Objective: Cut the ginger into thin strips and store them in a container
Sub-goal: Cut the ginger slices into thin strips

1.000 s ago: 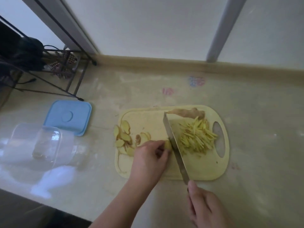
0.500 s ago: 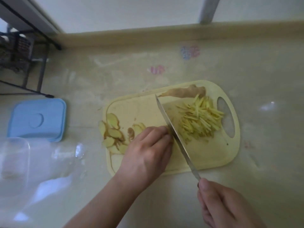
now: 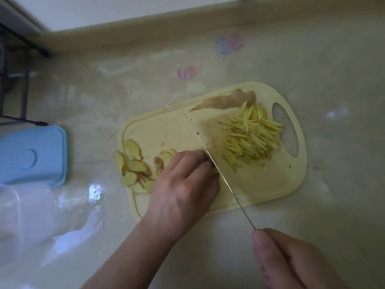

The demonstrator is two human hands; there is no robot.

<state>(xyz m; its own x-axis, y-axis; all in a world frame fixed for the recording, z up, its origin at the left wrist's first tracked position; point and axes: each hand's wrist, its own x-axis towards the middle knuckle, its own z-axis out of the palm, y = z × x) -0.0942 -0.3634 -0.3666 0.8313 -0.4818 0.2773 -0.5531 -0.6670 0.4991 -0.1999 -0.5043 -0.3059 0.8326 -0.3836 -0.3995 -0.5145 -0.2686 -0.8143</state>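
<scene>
Left hand point(image 3: 183, 182) shifted slightly, grip curled on ginger slices point(image 3: 214, 171) (mostly hidden); right hand point(image 3: 291, 261) grips knife point(image 3: 210, 157).

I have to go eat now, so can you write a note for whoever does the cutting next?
Left hand: fingers curled, pressing down a small stack of ginger right beside the blade.
Right hand: grips the knife by its handle, with the blade lying across the cutting board.
Done: a pile of ginger strips sits on the board's right side.
Left: the ginger slices on the board's left still need cutting, and an uncut ginger piece lies at the far edge. The blue lid lies off to the left; nothing is stored yet.
</scene>
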